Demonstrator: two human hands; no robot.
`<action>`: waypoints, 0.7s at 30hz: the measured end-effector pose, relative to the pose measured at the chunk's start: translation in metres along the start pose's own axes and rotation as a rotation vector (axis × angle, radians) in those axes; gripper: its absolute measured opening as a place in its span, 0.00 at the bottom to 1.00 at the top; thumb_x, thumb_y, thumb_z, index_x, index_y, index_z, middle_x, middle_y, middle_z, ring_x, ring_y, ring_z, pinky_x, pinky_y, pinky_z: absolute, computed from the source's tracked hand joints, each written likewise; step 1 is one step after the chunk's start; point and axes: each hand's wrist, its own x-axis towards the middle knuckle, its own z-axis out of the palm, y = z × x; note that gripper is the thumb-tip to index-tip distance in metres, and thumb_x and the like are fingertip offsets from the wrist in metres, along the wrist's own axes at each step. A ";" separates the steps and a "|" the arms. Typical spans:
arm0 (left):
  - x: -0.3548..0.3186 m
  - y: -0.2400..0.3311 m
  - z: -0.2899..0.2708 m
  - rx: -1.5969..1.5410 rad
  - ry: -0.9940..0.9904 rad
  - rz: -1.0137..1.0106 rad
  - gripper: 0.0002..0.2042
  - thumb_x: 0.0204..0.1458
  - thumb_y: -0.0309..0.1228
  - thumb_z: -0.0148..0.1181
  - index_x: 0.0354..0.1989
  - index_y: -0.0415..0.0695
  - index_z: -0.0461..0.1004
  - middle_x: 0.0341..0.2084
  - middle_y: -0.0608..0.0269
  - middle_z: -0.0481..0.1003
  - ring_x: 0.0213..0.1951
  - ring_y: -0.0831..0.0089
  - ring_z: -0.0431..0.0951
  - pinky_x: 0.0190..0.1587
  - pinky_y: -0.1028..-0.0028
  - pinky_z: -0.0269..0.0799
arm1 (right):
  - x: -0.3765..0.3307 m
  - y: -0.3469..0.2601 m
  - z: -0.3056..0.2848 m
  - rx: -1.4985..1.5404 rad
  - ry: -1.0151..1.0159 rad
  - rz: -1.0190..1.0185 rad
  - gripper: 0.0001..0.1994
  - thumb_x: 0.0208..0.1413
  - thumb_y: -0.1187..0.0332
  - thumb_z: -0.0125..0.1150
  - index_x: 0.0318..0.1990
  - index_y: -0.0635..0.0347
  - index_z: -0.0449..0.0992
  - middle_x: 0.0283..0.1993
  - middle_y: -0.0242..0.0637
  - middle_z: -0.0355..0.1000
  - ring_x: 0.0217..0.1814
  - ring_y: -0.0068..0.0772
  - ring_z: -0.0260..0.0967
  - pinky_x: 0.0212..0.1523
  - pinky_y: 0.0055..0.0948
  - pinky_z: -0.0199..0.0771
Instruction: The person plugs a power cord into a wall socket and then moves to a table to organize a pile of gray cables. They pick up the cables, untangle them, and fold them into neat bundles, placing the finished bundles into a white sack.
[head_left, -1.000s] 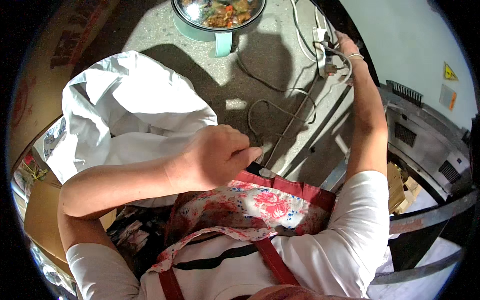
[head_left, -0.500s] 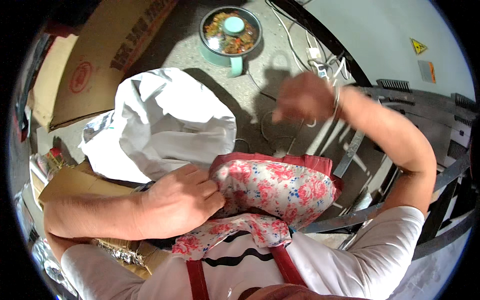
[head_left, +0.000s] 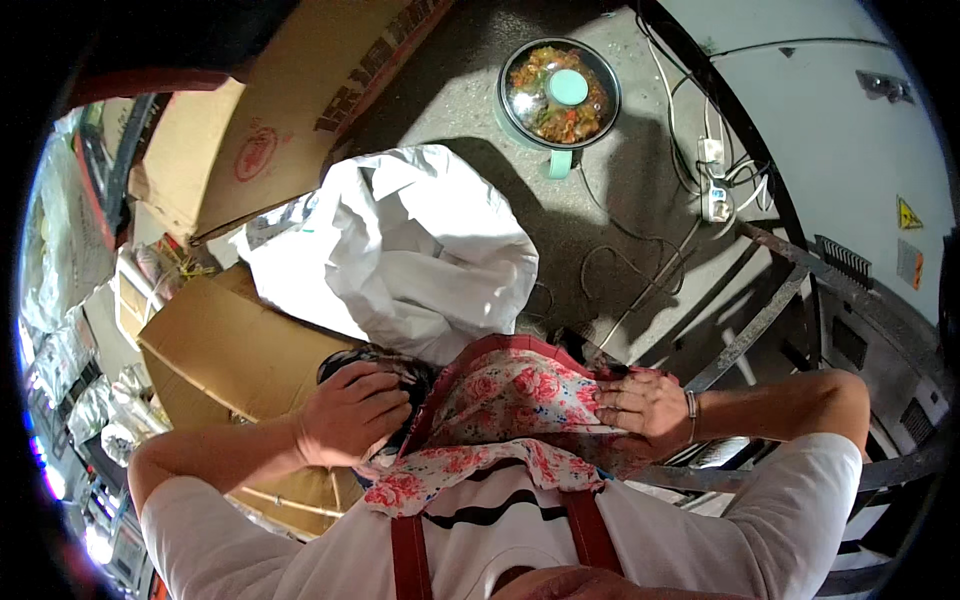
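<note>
I wear a floral apron (head_left: 500, 410) with red trim over a white shirt. My left hand (head_left: 350, 412) is at the apron's left edge, fingers curled on the cloth, next to a dark bag (head_left: 400, 372). My right hand (head_left: 640, 405), with a bracelet at the wrist, lies flat on the apron's right side, fingers stretched toward the middle. The cloth bulges up between the two hands.
On the floor ahead are a big white sack (head_left: 420, 250), a green electric pot (head_left: 558, 92) of food under a glass lid, and a power strip (head_left: 715, 195) with cables. Cardboard boxes (head_left: 240, 350) stand left. A metal frame (head_left: 760, 320) and a grey cabinet (head_left: 850, 120) are right.
My right hand has come down from the cables at the upper right onto the apron. My left hand has slid to the apron's left edge. The view has shifted.
</note>
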 end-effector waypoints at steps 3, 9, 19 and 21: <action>0.006 0.006 -0.011 -0.100 0.118 -0.038 0.06 0.35 0.26 0.58 0.24 0.42 0.75 0.27 0.61 0.75 0.35 0.63 0.74 0.40 0.64 0.68 | 0.002 0.001 -0.003 0.036 0.002 -0.063 0.19 0.40 0.59 0.59 0.41 0.57 0.73 0.47 0.39 0.68 0.50 0.40 0.65 0.46 0.39 0.66; -0.016 0.007 -0.011 -0.195 0.157 -0.085 0.04 0.35 0.27 0.58 0.21 0.44 0.69 0.24 0.63 0.71 0.32 0.64 0.72 0.35 0.67 0.67 | 0.005 -0.025 0.004 -0.012 -0.052 -0.014 0.16 0.45 0.59 0.55 0.42 0.52 0.74 0.42 0.34 0.68 0.43 0.34 0.66 0.41 0.36 0.68; -0.072 0.057 0.012 -0.202 0.120 -0.354 0.10 0.44 0.36 0.56 0.18 0.44 0.69 0.20 0.62 0.68 0.31 0.63 0.70 0.31 0.66 0.66 | 0.041 -0.046 0.027 -0.324 -0.445 0.525 0.11 0.51 0.59 0.48 0.30 0.53 0.75 0.30 0.41 0.71 0.33 0.41 0.71 0.32 0.38 0.70; -0.080 0.074 0.019 -0.237 0.158 -0.404 0.11 0.44 0.37 0.56 0.18 0.44 0.69 0.20 0.61 0.68 0.31 0.63 0.70 0.32 0.66 0.66 | 0.057 -0.006 0.035 -0.327 -0.251 0.783 0.13 0.52 0.58 0.47 0.31 0.53 0.75 0.31 0.44 0.72 0.35 0.45 0.71 0.34 0.39 0.71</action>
